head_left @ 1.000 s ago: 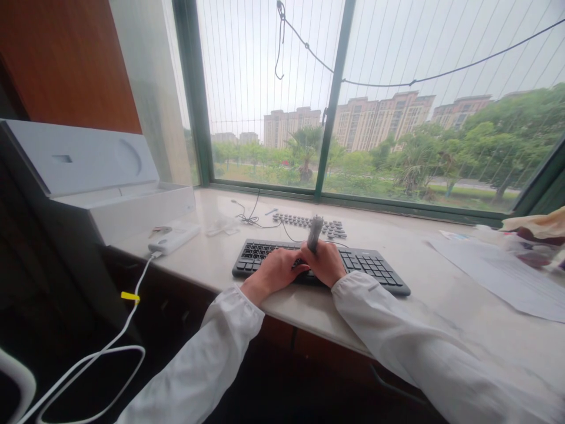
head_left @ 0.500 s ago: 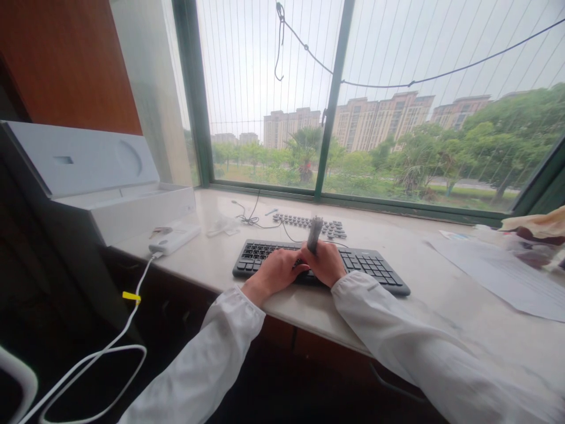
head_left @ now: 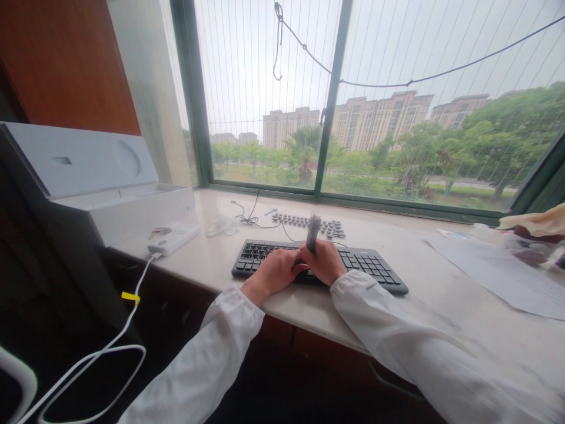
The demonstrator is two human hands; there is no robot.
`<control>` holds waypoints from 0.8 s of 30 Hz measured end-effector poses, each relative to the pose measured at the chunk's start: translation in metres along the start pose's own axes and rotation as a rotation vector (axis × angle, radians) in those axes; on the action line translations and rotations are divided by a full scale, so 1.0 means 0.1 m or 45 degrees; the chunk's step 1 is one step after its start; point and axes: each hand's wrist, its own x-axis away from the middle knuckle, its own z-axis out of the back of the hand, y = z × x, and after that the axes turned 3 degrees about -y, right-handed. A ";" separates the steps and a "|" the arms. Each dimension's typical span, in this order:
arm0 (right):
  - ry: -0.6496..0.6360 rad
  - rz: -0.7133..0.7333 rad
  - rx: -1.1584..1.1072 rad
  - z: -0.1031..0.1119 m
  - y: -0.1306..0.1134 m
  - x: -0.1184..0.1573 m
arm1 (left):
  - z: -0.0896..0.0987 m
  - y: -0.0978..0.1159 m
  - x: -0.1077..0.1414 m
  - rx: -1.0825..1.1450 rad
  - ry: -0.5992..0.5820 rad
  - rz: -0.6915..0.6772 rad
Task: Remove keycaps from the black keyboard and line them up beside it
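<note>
A black keyboard [head_left: 375, 270] lies on the pale countertop, with bare key sockets showing on its left part. My right hand [head_left: 325, 262] is closed round a brush [head_left: 313, 231], whose grey bristle end points up above the fist; its lower end is hidden. My left hand [head_left: 277, 270] rests over the middle of the keyboard, fingers bent and closed, the tips meeting my right hand. What those left fingers grip is out of sight. Behind the keyboard, loose keycaps [head_left: 289, 219] are laid out in rows.
The keyboard's cable [head_left: 249, 220] lies coiled near the window. A small blue tool [head_left: 271, 212] and a clear plastic bag [head_left: 223, 227] are near it. At left are an open white box [head_left: 141, 206] and a white device [head_left: 174, 238] with a cable. Papers [head_left: 498, 271] lie at right.
Hardly anything differs. The view has shifted very slightly, and both hands keep their place over the keyboard with the brush upright in my right hand.
</note>
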 end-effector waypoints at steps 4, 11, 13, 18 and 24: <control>-0.028 0.023 0.051 0.02 -0.01 -0.01 | -0.01 -0.01 0.00 0.005 -0.001 0.001; -0.095 0.061 0.050 0.04 -0.01 -0.01 | -0.02 -0.02 0.00 0.020 0.013 -0.011; -0.112 0.068 0.037 0.05 -0.01 -0.01 | -0.01 -0.01 0.00 0.017 0.006 0.001; -0.163 0.086 0.014 0.09 -0.02 -0.01 | 0.00 -0.01 0.00 0.041 0.006 -0.003; -0.202 0.099 -0.011 0.10 0.00 -0.01 | 0.03 -0.01 0.00 0.097 0.027 -0.025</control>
